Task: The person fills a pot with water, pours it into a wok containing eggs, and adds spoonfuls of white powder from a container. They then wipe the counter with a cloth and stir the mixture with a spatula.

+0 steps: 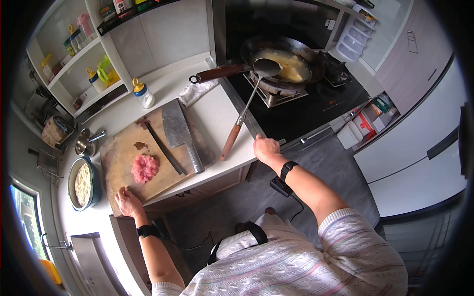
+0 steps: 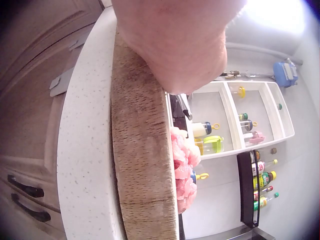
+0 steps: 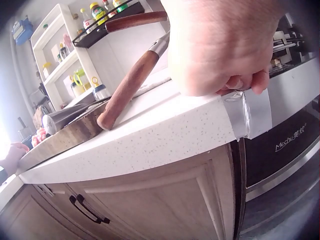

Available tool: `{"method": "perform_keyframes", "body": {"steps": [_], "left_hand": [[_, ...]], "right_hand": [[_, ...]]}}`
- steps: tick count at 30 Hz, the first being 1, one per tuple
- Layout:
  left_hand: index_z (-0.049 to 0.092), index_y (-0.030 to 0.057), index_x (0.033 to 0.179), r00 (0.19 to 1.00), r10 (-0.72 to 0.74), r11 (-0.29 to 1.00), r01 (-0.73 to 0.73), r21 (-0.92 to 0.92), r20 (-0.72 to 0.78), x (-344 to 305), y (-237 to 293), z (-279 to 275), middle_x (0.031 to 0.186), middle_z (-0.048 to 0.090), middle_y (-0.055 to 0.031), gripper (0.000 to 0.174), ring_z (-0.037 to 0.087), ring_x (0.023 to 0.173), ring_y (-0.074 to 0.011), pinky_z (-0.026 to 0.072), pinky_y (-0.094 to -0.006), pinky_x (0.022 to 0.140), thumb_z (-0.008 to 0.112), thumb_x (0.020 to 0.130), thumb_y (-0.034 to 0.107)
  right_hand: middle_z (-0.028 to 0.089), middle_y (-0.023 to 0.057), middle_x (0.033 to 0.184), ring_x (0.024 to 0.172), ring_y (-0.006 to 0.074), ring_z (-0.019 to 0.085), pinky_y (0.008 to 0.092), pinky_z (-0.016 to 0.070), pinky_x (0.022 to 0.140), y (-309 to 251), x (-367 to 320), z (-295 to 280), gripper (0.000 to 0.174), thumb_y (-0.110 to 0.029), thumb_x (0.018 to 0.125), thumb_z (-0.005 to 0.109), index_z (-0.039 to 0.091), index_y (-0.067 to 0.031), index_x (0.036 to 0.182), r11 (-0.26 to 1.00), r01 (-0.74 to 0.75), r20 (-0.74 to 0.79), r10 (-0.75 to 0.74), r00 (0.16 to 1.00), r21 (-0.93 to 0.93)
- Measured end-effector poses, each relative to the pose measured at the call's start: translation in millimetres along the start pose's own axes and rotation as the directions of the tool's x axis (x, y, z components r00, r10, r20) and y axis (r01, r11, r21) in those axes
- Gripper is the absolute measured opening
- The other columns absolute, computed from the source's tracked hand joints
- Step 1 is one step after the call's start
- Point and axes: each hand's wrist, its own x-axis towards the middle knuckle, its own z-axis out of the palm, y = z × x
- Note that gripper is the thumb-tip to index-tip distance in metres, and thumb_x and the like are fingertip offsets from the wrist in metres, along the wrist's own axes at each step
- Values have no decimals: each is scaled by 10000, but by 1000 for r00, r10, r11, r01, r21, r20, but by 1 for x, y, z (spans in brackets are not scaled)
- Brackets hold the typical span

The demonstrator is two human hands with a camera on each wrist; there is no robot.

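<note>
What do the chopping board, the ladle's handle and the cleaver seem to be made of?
Chopping board: wood, unfinished and worn, judging by brown grain and stains.
Ladle handle: wood, smooth reddish-brown, probably varnished.
Cleaver: grey metal blade with dull sheen, likely steel; handle also looks metallic.

cutting board rough worn wood, matt. tabletop smooth white speckled stone. ladle shiny metal with glossy wooden handle. cleaver dull grey metal blade. cooktop glossy black glass. wok dark metal, wooden handle.
</note>
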Motion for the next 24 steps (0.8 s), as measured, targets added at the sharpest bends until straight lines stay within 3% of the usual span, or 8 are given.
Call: {"method": "perform_keyframes", "body": {"steps": [24], "left_hand": [[617, 157, 962, 1000, -11, 1000, 11, 6, 3, 0, 1, -1, 997, 565, -62, 199, 584, 852, -284, 466, -399, 684, 460, 852, 211]], "right_hand": [[650, 214, 848, 861, 347, 636, 435, 488, 789, -1, -2, -2, 282, -165, 851, 381, 520, 18, 1015, 1000, 10, 0, -10, 1000, -14]]}}
